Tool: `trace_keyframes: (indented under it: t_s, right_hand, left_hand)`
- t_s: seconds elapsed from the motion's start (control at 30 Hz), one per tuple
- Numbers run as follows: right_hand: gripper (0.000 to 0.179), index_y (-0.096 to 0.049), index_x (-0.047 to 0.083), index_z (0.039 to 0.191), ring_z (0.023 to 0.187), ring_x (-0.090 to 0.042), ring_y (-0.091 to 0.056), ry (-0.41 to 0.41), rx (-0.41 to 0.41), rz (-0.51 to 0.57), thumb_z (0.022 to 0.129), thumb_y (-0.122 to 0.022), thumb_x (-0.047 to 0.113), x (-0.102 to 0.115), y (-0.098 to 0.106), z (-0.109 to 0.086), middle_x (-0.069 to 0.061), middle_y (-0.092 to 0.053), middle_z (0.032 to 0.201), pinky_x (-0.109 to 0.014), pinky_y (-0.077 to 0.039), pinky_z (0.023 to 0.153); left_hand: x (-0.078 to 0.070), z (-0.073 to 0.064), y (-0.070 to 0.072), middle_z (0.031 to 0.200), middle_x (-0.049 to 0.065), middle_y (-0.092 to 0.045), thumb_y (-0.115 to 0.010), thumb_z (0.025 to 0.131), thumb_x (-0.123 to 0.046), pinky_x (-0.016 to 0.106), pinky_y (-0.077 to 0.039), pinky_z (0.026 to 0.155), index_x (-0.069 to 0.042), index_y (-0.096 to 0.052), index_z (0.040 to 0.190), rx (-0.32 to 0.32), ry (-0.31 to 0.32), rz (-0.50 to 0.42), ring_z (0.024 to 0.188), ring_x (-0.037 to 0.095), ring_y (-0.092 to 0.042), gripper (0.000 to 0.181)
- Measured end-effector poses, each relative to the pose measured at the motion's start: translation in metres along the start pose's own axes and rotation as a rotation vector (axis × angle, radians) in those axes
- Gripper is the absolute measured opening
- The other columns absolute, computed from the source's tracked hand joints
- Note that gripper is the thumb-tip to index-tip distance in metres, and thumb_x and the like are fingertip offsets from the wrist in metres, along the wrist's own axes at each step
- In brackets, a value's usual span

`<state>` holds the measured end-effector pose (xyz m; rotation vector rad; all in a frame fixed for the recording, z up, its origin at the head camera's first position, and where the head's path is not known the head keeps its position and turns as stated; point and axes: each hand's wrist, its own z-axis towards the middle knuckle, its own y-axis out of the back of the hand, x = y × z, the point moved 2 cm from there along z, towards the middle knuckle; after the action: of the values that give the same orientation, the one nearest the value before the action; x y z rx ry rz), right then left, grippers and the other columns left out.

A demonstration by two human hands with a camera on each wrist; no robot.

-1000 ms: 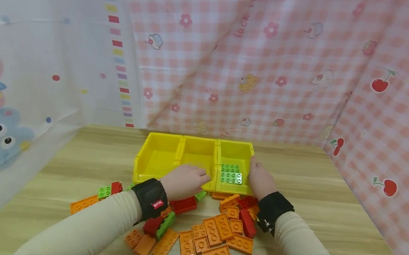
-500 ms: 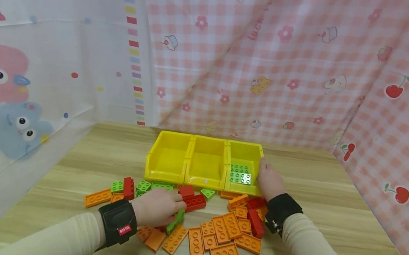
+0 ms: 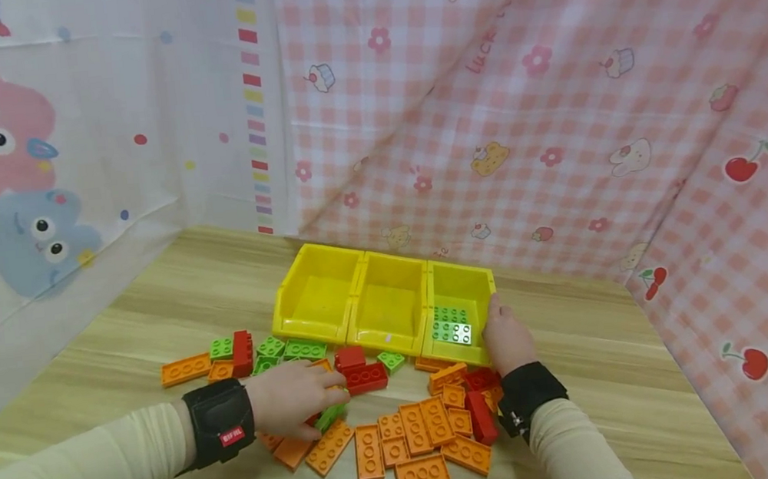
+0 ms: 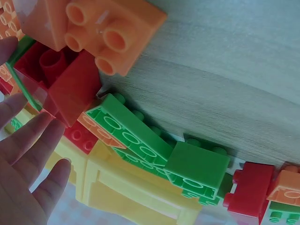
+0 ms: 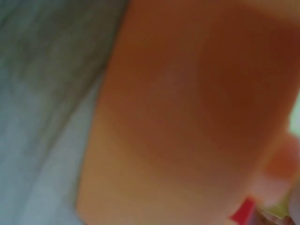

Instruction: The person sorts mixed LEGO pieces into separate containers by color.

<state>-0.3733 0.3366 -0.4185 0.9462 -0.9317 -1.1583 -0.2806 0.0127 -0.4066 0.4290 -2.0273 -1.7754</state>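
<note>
In the head view, my left hand (image 3: 286, 397) reaches into the loose toy bricks, thumb and fingers around a green brick (image 3: 332, 416) seen edge-on. The left wrist view has that green brick (image 4: 24, 77) between thumb and index finger, against a red brick (image 4: 75, 89); the other fingers are fairly straight. My right hand (image 3: 508, 338) holds the right side wall of the rightmost of three joined yellow bins (image 3: 486, 280). Several green bricks (image 3: 449, 324) lie in that bin. Mostly a blurred close surface of the hand (image 5: 178, 122) fills the right wrist view.
Left of the bricks around my left hand are an orange brick (image 3: 186, 369) and a red brick (image 3: 243, 352). Several orange bricks (image 3: 416, 431) lie in front of the bins. More red bricks (image 3: 481, 417) lie near my right wrist. A checked cloth (image 3: 413, 113) hangs behind.
My left hand has come away from the front of the middle bin, back and left to the bricks. The green brick at its fingers has turned slightly. My right hand stays at the bin.
</note>
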Motion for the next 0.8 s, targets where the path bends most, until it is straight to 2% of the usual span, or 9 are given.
trace_keyframes:
  t_s: [0.23, 0.43, 0.53, 0.63, 0.8]
  right_hand:
    - [0.049, -0.033, -0.016, 0.134, 0.074, -0.039, -0.059, -0.005, 0.0, 0.017, 0.092, -0.051, 0.002, -0.002, -0.002, 0.0, -0.031, -0.053, 0.107, -0.049, -0.05, 0.068]
    - [0.049, -0.035, -0.014, 0.134, 0.07, -0.038, -0.059, -0.015, -0.024, 0.032, 0.091, -0.052, 0.003, -0.006, -0.004, 0.001, -0.029, -0.054, 0.105, -0.049, -0.051, 0.067]
    - [0.049, -0.034, -0.013, 0.135, 0.069, -0.036, -0.058, -0.032, -0.024, 0.041, 0.092, -0.051, 0.004, -0.008, -0.006, 0.002, -0.028, -0.054, 0.104, -0.049, -0.051, 0.067]
    - [0.05, -0.035, -0.012, 0.135, 0.066, -0.035, -0.057, -0.037, -0.035, 0.044, 0.091, -0.053, 0.004, -0.008, -0.005, 0.002, -0.027, -0.054, 0.102, -0.048, -0.051, 0.066]
    - [0.051, -0.035, -0.012, 0.135, 0.067, -0.035, -0.057, -0.042, -0.022, 0.037, 0.09, -0.054, 0.004, -0.005, -0.002, 0.002, -0.027, -0.054, 0.106, -0.047, -0.051, 0.067]
  left_hand:
    - [0.001, 0.007, -0.002, 0.124, 0.0, -0.054, -0.07, 0.08, -0.042, 0.034, -0.044, 0.09, -0.019, -0.059, 0.125, -0.002, -0.024, 0.005, 0.108, 0.014, -0.053, 0.052]
    - [0.002, 0.016, 0.006, 0.118, -0.002, -0.056, -0.07, 0.079, -0.045, 0.031, -0.045, 0.086, -0.018, -0.061, 0.12, -0.036, -0.063, 0.01, 0.102, 0.013, -0.054, 0.05]
    - [0.001, 0.023, 0.018, 0.113, -0.003, -0.056, -0.07, 0.079, -0.047, 0.028, -0.045, 0.082, -0.017, -0.062, 0.118, -0.067, -0.077, 0.015, 0.096, 0.012, -0.053, 0.05]
    - [-0.003, 0.035, 0.036, 0.114, -0.002, -0.057, -0.07, 0.079, -0.045, 0.029, -0.045, 0.084, -0.016, -0.062, 0.117, -0.106, -0.086, 0.026, 0.097, 0.013, -0.054, 0.048]
    - [0.001, 0.07, 0.063, 0.117, 0.003, -0.057, -0.069, 0.079, -0.045, 0.033, -0.047, 0.084, -0.014, -0.061, 0.117, -0.183, -0.11, 0.095, 0.098, 0.016, -0.057, 0.049]
